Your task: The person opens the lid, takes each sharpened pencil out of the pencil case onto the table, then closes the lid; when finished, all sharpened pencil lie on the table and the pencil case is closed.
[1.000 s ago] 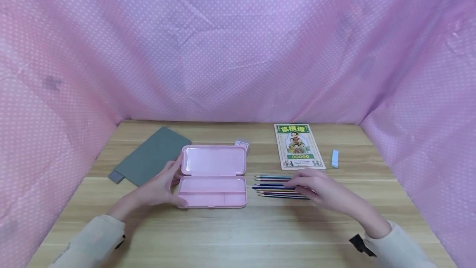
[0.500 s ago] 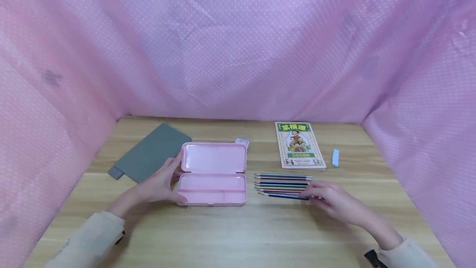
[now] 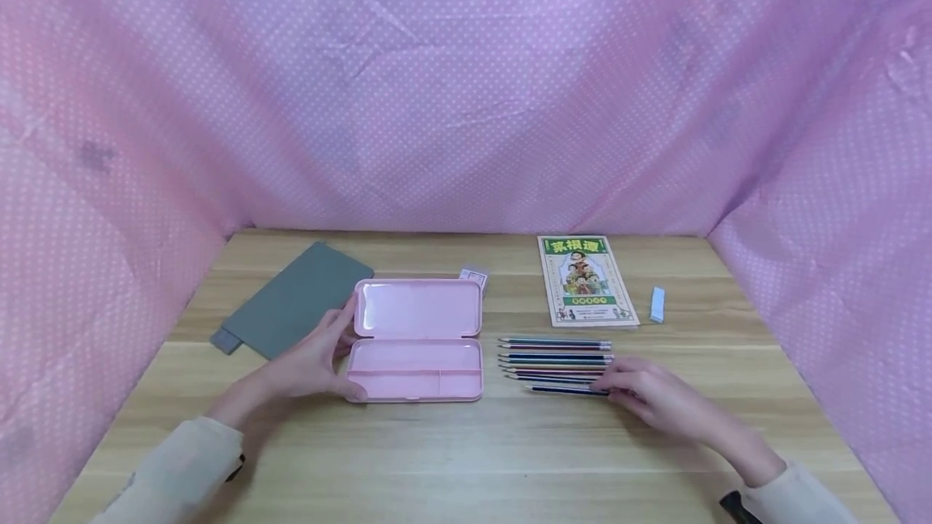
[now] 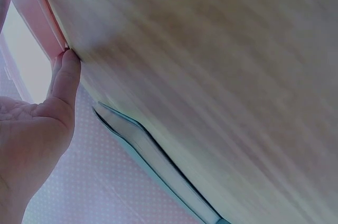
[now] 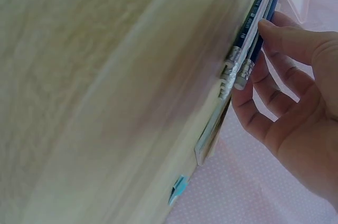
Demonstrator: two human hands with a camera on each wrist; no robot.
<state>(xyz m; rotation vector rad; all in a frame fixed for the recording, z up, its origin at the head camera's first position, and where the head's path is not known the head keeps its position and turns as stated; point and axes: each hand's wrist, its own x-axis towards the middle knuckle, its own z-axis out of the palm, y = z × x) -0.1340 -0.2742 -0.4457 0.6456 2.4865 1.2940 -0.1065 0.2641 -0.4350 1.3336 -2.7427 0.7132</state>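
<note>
An open pink pencil case (image 3: pixel 415 340) lies on the wooden table (image 3: pixel 466 451), its tray bare. My left hand (image 3: pixel 341 354) grips the case's left end, thumb at the near corner and fingers against the lid; the left wrist view shows that thumb (image 4: pixel 64 78) against the pink case edge (image 4: pixel 37 12). To the right of the case lies a row of several pencils (image 3: pixel 557 356). My right hand (image 3: pixel 619 388) pinches the eraser end of the nearest blue pencil (image 3: pixel 564 389), which lies slightly apart from the row. In the right wrist view, curled fingers (image 5: pixel 274 28) touch the pencil ends (image 5: pixel 244 73).
A grey notebook (image 3: pixel 294 299) lies behind the left hand, its edge also in the left wrist view as the grey notebook (image 4: pixel 158 160). A small card box (image 3: pixel 474 275) sits behind the case. At the back right lie a green illustrated booklet (image 3: pixel 586 280) and a pale blue eraser (image 3: pixel 657 304). Pink dotted cloth walls enclose three sides.
My right hand drew back from the middle of the pencils to their right ends. The nearest blue pencil slid toward me and right, out of the row. The left hand stayed put.
</note>
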